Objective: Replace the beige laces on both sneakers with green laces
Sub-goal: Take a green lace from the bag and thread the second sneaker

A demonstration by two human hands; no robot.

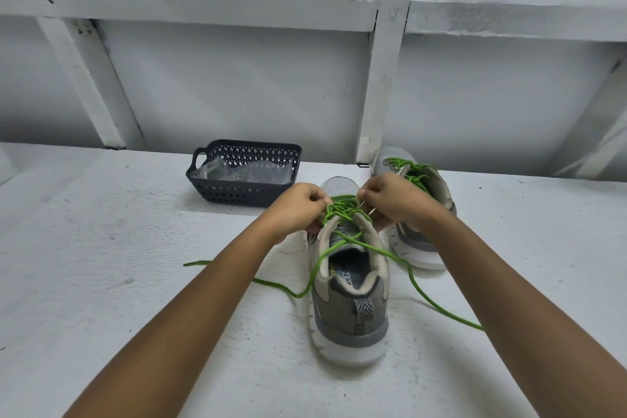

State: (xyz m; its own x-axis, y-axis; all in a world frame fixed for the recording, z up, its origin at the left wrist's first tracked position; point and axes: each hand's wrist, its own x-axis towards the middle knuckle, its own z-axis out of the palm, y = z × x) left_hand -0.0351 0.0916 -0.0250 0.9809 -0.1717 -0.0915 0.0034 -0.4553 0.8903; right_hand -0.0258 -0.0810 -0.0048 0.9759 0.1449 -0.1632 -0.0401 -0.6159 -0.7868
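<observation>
near sneaker [353, 299] stands on the surface [135, 282], right of centre. left hand [298, 207] and right hand [393, 200] each grip by pinching the green lace [342, 210] at its eyelets. the lace looks thin, limp and light, so it is best held close to the eyelets.
</observation>
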